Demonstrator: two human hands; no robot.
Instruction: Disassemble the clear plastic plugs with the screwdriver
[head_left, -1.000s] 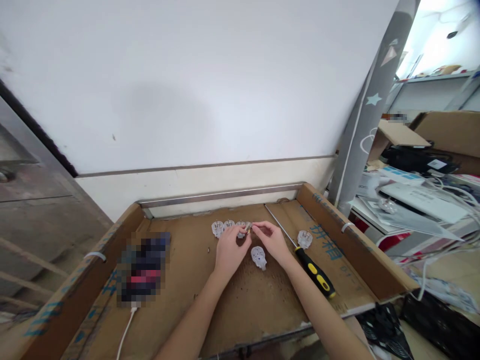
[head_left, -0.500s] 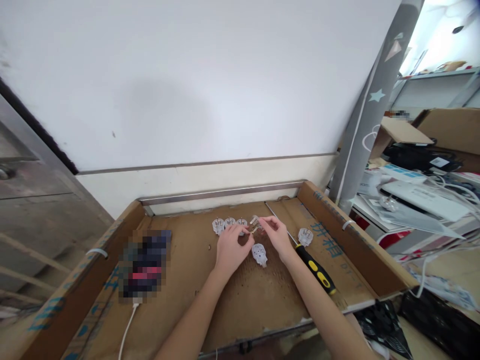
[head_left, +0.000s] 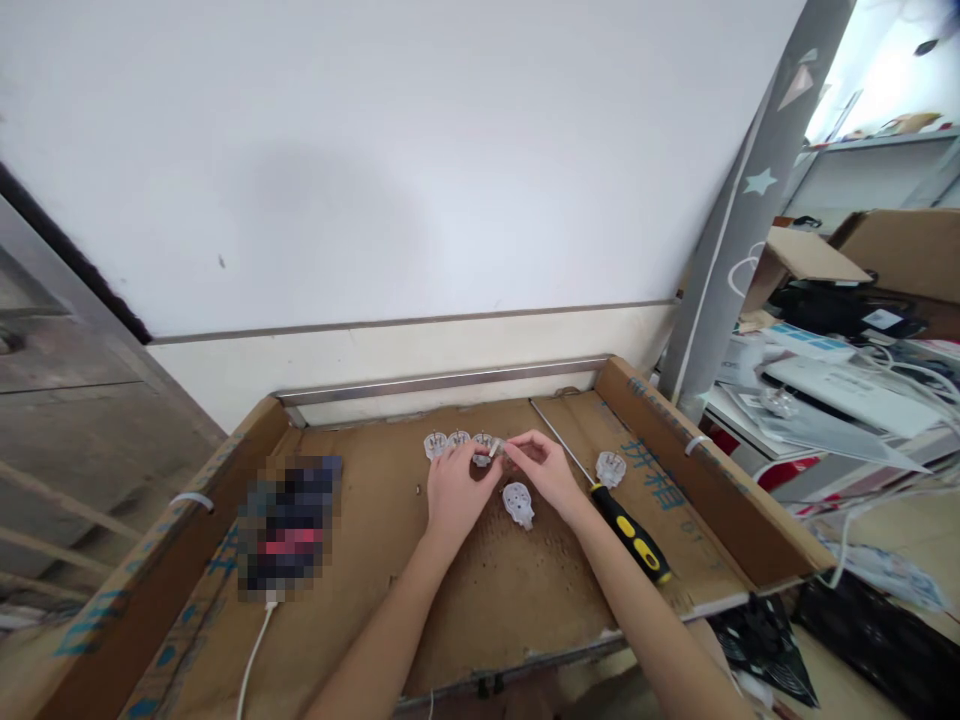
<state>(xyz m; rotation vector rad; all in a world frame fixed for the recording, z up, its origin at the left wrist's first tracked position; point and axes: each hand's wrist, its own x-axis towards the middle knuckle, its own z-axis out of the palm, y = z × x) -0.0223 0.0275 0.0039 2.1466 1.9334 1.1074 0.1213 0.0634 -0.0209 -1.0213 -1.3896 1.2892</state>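
Near the middle of the cardboard-lined tray, my left hand (head_left: pixel 461 490) and my right hand (head_left: pixel 546 470) meet at a small clear plug part (head_left: pixel 496 449), with the fingertips of both closed on it. Just behind my left hand stand white plug pieces with metal pins (head_left: pixel 435 444) in a row, partly covered by the fingers. A white plug shell (head_left: pixel 518 504) lies on the cardboard between my wrists. Another pinned plug piece (head_left: pixel 610 468) sits to the right of my right hand. Beside my right forearm lies a screwdriver (head_left: pixel 631 535) with a black and yellow handle.
A blurred dark object (head_left: pixel 292 525) with a white cable (head_left: pixel 256 650) lies at the tray's left. Cardboard walls (head_left: pixel 697 470) rise at both sides, and a metal bar (head_left: pixel 450 381) runs along the back. Boxes, papers and cables crowd the right.
The clear part has moved slightly left and its angle has changed. My right hand has shifted left with it, and the fingers of both hands are closer together.
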